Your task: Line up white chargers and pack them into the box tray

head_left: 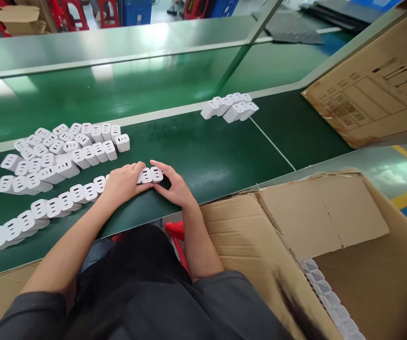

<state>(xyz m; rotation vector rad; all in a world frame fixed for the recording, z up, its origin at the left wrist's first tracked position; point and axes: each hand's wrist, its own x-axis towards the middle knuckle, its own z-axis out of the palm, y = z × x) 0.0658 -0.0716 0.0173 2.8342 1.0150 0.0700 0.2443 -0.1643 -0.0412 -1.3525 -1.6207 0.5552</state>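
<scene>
Evidently you have both hands at the right end of the front row of white adapters (77, 192), which slants from the lower left to the centre; the step looks like squaring up that end. Your left hand (121, 184) cups over the row with its fingers together, hiding some pieces (I cannot tell whether it grips). Your right hand (177, 188) is open, thumb and index finger spread around the end adapter (156, 174). The next move calls for light, even pressure from 2 sides, since slim upright pieces could tip.
</scene>
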